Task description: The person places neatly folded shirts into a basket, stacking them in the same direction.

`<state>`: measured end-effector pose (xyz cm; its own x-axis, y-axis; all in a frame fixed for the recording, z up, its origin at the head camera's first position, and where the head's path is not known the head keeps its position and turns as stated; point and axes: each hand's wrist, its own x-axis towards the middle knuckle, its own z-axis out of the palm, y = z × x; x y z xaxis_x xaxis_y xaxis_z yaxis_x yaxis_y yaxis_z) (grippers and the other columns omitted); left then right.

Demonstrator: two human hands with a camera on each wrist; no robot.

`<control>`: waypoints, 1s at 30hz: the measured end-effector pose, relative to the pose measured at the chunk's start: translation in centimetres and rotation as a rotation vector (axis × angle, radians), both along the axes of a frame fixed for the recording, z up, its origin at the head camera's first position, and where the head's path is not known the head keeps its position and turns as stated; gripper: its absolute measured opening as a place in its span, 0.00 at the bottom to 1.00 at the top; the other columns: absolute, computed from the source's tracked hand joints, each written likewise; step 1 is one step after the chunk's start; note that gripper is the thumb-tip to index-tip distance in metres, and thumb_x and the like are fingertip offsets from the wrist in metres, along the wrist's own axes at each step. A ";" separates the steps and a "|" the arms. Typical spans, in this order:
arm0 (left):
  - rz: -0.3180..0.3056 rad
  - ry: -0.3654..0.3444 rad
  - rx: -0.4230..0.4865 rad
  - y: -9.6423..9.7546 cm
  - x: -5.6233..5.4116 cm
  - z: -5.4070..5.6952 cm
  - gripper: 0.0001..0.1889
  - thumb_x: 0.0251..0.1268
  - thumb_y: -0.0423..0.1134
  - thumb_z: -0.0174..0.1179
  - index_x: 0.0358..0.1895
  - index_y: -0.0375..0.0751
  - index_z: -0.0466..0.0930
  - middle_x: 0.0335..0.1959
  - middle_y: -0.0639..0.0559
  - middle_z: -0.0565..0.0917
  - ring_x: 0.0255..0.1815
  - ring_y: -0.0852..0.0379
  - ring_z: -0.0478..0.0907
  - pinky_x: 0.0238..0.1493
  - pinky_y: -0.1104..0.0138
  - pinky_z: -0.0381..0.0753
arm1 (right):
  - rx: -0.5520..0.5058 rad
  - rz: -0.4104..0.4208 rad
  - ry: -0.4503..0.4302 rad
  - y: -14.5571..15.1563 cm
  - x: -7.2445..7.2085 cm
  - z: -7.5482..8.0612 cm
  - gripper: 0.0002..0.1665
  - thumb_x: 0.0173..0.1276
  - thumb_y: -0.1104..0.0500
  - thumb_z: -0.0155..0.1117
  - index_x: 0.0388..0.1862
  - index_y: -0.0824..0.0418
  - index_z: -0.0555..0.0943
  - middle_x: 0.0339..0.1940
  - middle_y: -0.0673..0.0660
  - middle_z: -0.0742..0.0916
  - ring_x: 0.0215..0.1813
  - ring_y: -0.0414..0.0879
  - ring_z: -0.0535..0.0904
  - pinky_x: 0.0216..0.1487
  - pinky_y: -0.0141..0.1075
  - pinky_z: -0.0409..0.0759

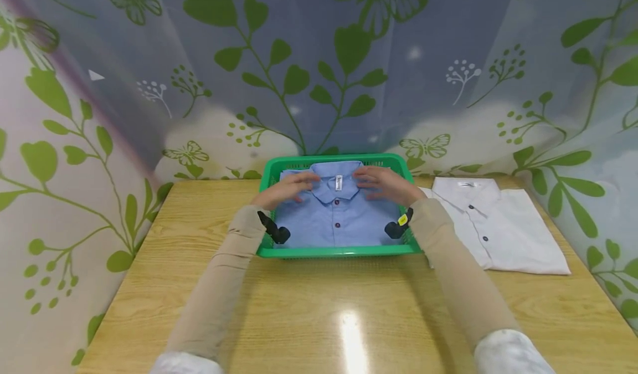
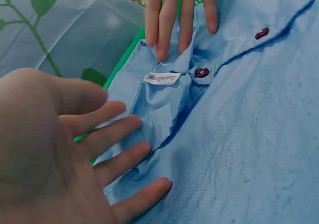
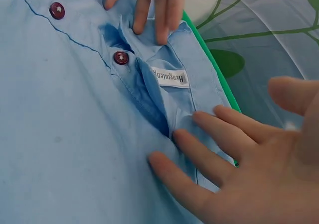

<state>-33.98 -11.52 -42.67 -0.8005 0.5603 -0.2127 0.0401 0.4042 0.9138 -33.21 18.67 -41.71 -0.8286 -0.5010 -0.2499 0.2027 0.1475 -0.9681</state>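
A folded blue shirt [image 1: 319,219] with dark red buttons lies inside a green plastic basket [image 1: 339,252], collar toward the back. My left hand [image 1: 288,189] is at the left side of the collar, its fingers spread and fairly straight, as the left wrist view shows with the left palm [image 2: 60,149] turned up. On the collar's other side is my right hand [image 1: 382,183], fingers extended and fingertips right at the collar edge. In the right wrist view the right fingers [image 3: 189,159] lie along the collar. A white label [image 3: 171,77] shows inside the neck.
To the right of the basket, a folded white shirt [image 1: 503,224] lies flat on the wooden table [image 1: 319,307], its near side close to the right forearm. Behind the table hangs a leaf-patterned curtain [image 1: 309,58], with more of it at both sides.
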 end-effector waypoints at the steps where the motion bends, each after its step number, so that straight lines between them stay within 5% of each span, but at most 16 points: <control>1: -0.020 -0.011 -0.018 0.0 0.0 -0.1 0.24 0.81 0.38 0.42 0.75 0.39 0.61 0.76 0.45 0.61 0.75 0.45 0.58 0.66 0.47 0.67 | -0.005 0.052 -0.010 0.0 0.1 0.0 0.31 0.85 0.51 0.34 0.78 0.68 0.54 0.80 0.65 0.57 0.79 0.61 0.50 0.73 0.59 0.55; 5: -0.059 -0.046 -0.054 -0.1 0.2 -0.3 0.26 0.82 0.41 0.42 0.78 0.41 0.56 0.78 0.46 0.57 0.78 0.46 0.53 0.71 0.49 0.62 | -0.016 0.195 -0.059 -0.1 0.6 -0.1 0.34 0.85 0.51 0.26 0.80 0.67 0.39 0.82 0.64 0.42 0.81 0.58 0.34 0.75 0.61 0.46; 9: -0.070 -0.050 -0.083 -0.1 0.6 -0.2 0.26 0.82 0.42 0.41 0.78 0.43 0.55 0.79 0.47 0.56 0.78 0.47 0.53 0.71 0.50 0.61 | 0.002 0.254 -0.100 -0.2 0.8 -0.4 0.35 0.85 0.49 0.24 0.81 0.63 0.31 0.81 0.61 0.36 0.80 0.55 0.28 0.76 0.59 0.43; 14: -0.075 -0.044 -0.076 -0.1 0.6 -0.3 0.26 0.82 0.42 0.41 0.78 0.41 0.55 0.78 0.46 0.57 0.77 0.47 0.54 0.71 0.50 0.62 | 0.025 0.256 -0.109 -0.2 0.7 -0.5 0.36 0.85 0.47 0.24 0.81 0.62 0.31 0.81 0.60 0.35 0.80 0.54 0.27 0.76 0.59 0.42; 23: 0.082 -0.035 -0.036 0.0 0.5 0.7 0.23 0.82 0.41 0.42 0.73 0.37 0.65 0.68 0.39 0.72 0.68 0.43 0.69 0.61 0.49 0.74 | 0.039 0.230 -0.104 -0.4 0.6 0.6 0.35 0.85 0.49 0.23 0.81 0.65 0.34 0.81 0.62 0.38 0.81 0.57 0.30 0.75 0.61 0.43; 30: 0.082 -0.065 -0.094 -0.4 0.4 1.5 0.24 0.82 0.43 0.42 0.74 0.40 0.63 0.67 0.38 0.72 0.64 0.40 0.73 0.59 0.50 0.75 | 0.016 0.147 -0.087 -0.4 0.6 2.2 0.39 0.84 0.43 0.25 0.81 0.65 0.39 0.81 0.66 0.46 0.80 0.64 0.42 0.74 0.61 0.48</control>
<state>-33.62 -11.96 -41.13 -0.8258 0.4684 -0.3141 -0.0550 0.4874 0.8714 -32.58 18.26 -39.50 -0.7215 -0.6108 -0.3261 0.2607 0.1966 -0.9452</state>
